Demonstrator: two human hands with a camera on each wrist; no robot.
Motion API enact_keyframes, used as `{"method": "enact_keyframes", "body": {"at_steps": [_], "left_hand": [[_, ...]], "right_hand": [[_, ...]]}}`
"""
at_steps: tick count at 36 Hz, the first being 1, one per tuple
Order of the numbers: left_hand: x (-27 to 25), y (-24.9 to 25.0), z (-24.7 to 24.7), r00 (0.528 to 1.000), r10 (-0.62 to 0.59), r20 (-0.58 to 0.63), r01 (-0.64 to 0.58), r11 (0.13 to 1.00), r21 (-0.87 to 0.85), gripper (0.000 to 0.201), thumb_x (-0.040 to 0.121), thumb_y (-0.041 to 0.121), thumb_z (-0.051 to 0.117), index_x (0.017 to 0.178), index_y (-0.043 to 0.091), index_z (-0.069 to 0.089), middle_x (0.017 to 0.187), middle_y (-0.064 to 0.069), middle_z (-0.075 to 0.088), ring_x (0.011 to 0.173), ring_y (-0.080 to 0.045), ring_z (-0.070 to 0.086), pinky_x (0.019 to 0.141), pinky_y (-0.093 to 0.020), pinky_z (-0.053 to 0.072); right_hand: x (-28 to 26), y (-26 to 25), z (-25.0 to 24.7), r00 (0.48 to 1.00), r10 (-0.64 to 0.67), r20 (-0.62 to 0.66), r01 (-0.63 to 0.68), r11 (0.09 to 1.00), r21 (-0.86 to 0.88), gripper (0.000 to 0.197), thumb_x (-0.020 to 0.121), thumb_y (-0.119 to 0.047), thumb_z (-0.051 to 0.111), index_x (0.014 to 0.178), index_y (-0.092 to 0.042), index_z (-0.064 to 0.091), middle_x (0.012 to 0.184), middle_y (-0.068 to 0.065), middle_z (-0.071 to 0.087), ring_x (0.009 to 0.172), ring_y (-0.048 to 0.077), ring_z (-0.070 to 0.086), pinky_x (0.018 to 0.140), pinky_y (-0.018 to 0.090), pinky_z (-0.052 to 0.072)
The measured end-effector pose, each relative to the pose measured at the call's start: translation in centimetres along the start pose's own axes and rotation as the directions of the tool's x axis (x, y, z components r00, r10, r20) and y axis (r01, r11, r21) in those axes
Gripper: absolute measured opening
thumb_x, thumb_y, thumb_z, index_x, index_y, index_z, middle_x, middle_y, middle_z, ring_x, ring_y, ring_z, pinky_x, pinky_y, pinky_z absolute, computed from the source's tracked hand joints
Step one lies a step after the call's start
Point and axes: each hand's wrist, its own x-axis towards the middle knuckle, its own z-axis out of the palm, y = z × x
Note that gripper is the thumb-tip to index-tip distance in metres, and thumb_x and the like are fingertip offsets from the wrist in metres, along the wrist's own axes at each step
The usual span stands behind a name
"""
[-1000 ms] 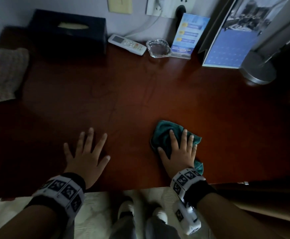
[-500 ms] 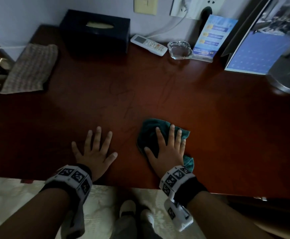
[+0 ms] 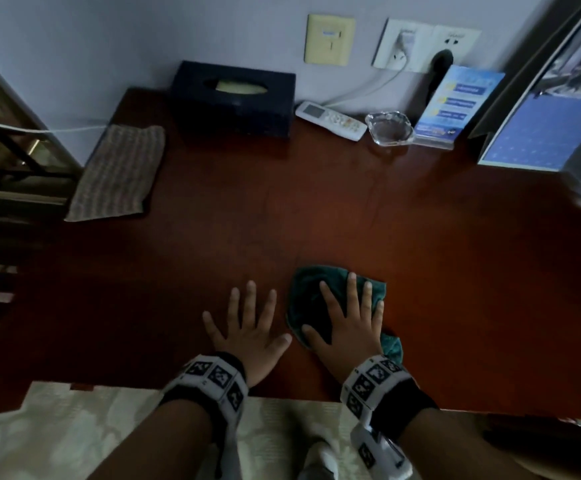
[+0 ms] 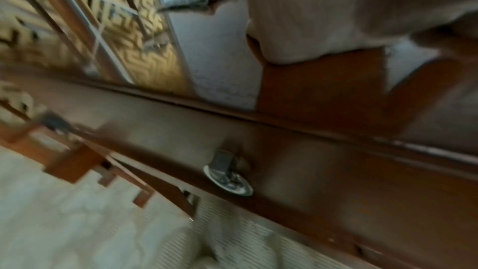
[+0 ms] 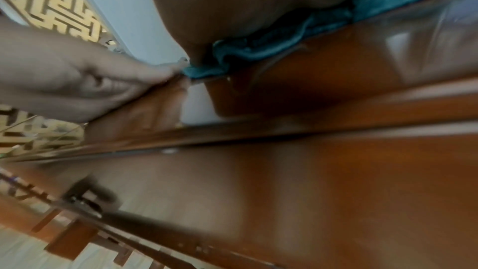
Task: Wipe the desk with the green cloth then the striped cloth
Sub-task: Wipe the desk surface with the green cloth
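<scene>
Right hand (image 3: 348, 327) flat, fingers straight and spread, pressing the soft crumpled teal-green terry cloth (image 3: 308, 296) onto the glossy dark reddish wooden desk (image 3: 420, 254) near its front edge, left hand (image 3: 247, 327) splayed just beside; limp, light, it should slide easily, best driven palm-down at its middle.

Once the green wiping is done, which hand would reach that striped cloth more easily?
Probably the left hand. It lies flat and free on the desk, on the same side as the striped cloth at the far left corner. The right hand is pressing on the green cloth.
</scene>
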Motion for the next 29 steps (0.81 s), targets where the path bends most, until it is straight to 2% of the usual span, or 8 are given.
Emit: {"method": "enact_keyframes", "body": {"at_steps": [7,12,14,17,20,23,26,29], "left_hand": [[-2.5,-4.3,-1.0,0.97,0.17,-0.171,-0.205,0.956,-0.21,0.057,0.1,0.042,0.032,0.149,0.037,0.005,0.157,0.008,-0.018,0.143,-0.012,-0.02,0.114,-0.041,-0.012],[-4.3,-9.2,-2.6,0.955,0.166,-0.245,-0.245,0.908,-0.341,0.049,0.101,0.033,0.032,0.147,0.036,0.014,0.157,0.015,-0.001,0.144,-0.004,-0.01,0.117,-0.032,-0.003],[-4.9,-11.3,-3.3,0.951,0.15,-0.271,-0.251,0.886,-0.389,0.048,0.101,0.031,0.034,0.147,0.035,0.019,0.156,0.015,0.006,0.143,-0.003,-0.006,0.118,-0.03,0.002],[-5.5,-14.2,-4.2,0.946,0.111,-0.305,-0.241,0.87,-0.43,0.047,0.101,0.031,0.036,0.146,0.035,0.023,0.155,0.016,0.012,0.143,-0.003,-0.001,0.118,-0.027,0.005],[-5.7,-16.7,-4.8,0.943,0.066,-0.325,-0.218,0.861,-0.46,0.045,0.1,0.028,0.039,0.144,0.034,0.029,0.155,0.014,0.016,0.144,-0.005,0.003,0.115,-0.023,0.006],[-5.9,-18.8,-5.8,0.946,0.026,-0.322,-0.198,0.834,-0.514,0.044,0.1,0.024,0.04,0.143,0.03,0.034,0.154,0.012,0.02,0.143,-0.005,0.009,0.112,-0.02,0.009],[-5.7,-20.8,-6.8,0.941,-0.017,-0.338,-0.192,0.797,-0.573,0.043,0.099,0.022,0.043,0.141,0.026,0.038,0.151,0.009,0.028,0.14,-0.004,0.021,0.108,-0.015,0.014],[-5.2,-22.7,-7.9,0.936,-0.046,-0.35,-0.185,0.782,-0.596,0.041,0.099,0.021,0.044,0.14,0.024,0.041,0.149,0.008,0.033,0.137,-0.005,0.028,0.107,-0.015,0.018]], "right_hand": [[0.3,-6.5,1.2,0.992,0.121,-0.032,-0.12,0.992,0.034,0.09,0.065,-0.072,-0.006,0.148,-0.037,-0.006,0.156,0.009,-0.021,0.142,0.034,-0.02,0.111,0.05,-0.014],[1.1,-12.3,2.6,0.983,0.16,-0.087,-0.153,0.985,0.079,0.07,0.083,-0.059,0.026,0.138,-0.022,0.047,0.147,0.022,0.035,0.132,0.046,0.034,0.102,0.062,0.028],[1.5,-14.4,2.9,0.982,0.16,-0.1,-0.152,0.985,0.083,0.066,0.085,-0.056,0.028,0.135,-0.019,0.052,0.143,0.023,0.041,0.128,0.047,0.04,0.098,0.062,0.033],[2.0,-17.0,3.4,0.984,0.123,-0.13,-0.113,0.99,0.082,0.069,0.089,-0.059,0.019,0.139,-0.02,0.046,0.147,0.022,0.034,0.134,0.045,0.031,0.103,0.061,0.026],[2.5,-19.5,3.9,0.993,0.091,-0.08,-0.082,0.992,0.101,0.075,0.084,-0.061,0.015,0.147,-0.024,0.03,0.155,0.018,0.015,0.142,0.04,0.009,0.111,0.056,0.005],[2.9,-22.1,3.7,0.994,0.053,-0.096,-0.043,0.994,0.105,0.077,0.081,-0.062,0.014,0.148,-0.025,0.027,0.156,0.018,0.011,0.143,0.04,0.007,0.112,0.055,0.0],[3.4,-24.7,4.4,0.998,-0.022,-0.054,0.025,0.998,0.064,0.084,0.074,-0.065,0.003,0.15,-0.03,0.01,0.157,0.013,-0.008,0.143,0.036,-0.011,0.11,0.052,-0.013],[3.9,-27.6,4.4,0.992,-0.074,-0.1,0.08,0.995,0.056,0.08,0.077,-0.064,0.008,0.15,-0.032,0.014,0.156,0.013,-0.008,0.142,0.035,-0.012,0.108,0.052,-0.015]]}}
